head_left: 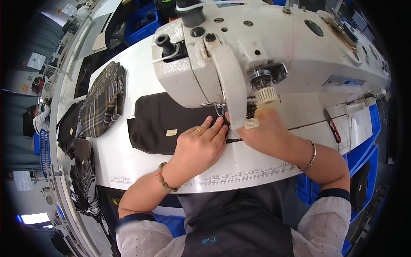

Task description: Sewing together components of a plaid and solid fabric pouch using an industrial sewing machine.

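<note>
A dark fabric piece (156,122) with a small pale label lies flat on the white table of a sewing machine (201,81). Its right end runs under the needle area. My left hand (199,147) rests on this cloth with fingers stretched out, the tips close to the presser foot. It wears a ring and a beaded bracelet. My right hand (267,130) is at the cloth's right end, beside the needle area. The machine head and its tension knob (266,94) hide most of its fingers, so their grip does not show.
Small red-and-black snips (332,126) lie on the table to the right. Folded plaid cloth pieces (102,100) are stacked at the left, with more dark pieces (83,171) below them. A printed ruler (239,174) runs along the near edge. Blue crates (368,171) stand at the right.
</note>
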Tool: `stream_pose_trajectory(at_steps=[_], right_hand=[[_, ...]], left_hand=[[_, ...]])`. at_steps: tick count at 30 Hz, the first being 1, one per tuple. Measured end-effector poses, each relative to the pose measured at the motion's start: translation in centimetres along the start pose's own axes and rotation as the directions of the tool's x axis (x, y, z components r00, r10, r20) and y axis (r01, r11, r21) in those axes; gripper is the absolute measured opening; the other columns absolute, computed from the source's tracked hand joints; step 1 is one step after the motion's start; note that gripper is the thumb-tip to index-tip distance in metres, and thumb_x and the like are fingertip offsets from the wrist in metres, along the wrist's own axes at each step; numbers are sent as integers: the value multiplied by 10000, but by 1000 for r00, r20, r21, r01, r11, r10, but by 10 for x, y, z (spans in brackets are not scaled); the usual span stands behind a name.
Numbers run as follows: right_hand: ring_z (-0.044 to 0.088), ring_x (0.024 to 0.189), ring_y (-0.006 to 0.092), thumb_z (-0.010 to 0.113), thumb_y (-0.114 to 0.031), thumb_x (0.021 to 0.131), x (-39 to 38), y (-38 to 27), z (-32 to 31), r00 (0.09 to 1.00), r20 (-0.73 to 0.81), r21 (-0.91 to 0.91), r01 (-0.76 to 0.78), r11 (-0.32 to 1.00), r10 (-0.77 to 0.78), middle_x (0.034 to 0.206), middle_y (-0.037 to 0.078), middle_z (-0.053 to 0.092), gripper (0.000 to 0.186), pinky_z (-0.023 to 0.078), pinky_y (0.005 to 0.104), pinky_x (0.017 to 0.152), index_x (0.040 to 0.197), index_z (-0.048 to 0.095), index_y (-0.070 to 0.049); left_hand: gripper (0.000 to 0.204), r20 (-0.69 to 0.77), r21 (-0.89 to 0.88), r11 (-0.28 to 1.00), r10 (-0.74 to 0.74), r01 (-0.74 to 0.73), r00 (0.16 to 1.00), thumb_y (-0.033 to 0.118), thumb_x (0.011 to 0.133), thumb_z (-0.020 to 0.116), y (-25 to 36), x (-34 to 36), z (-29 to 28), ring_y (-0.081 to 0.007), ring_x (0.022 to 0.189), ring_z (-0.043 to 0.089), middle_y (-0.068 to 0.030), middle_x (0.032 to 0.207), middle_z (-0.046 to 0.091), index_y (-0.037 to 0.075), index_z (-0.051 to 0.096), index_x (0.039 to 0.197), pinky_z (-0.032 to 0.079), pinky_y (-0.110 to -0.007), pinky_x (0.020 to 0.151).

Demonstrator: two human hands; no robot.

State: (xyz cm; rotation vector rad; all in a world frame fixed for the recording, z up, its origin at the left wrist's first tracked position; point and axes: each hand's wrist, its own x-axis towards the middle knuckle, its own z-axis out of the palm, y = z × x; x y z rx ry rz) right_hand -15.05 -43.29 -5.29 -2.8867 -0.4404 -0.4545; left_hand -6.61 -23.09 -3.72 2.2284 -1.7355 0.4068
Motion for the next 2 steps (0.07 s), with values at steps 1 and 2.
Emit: stream_pose_trajectory(at_steps=[1, 2], right_hand=[[686, 691, 209, 684, -158, 727, 0, 1, 2, 1000, 1, -4, 2, 1000, -2, 774, 62, 641, 63, 504, 361, 522, 737, 740, -131], [689, 702, 207, 687, -164, 726, -1, 2, 3, 1000, 3, -10, -1, 1000, 1, 783, 64, 643, 66, 506, 364, 526, 746, 745, -140]], left_hand=[[259, 5, 1, 1000, 1, -1, 1000, 147, 782, 746, 0, 0, 0, -307, 980, 734, -148, 1115, 739, 13, 740, 1004, 601, -344, 802], [271, 9, -1, 1000, 7, -7, 1000, 148, 782, 747, 1, 0, 0, -308, 985, 733, -148, 1120, 738, 14, 740, 1017, 599, -346, 810]])
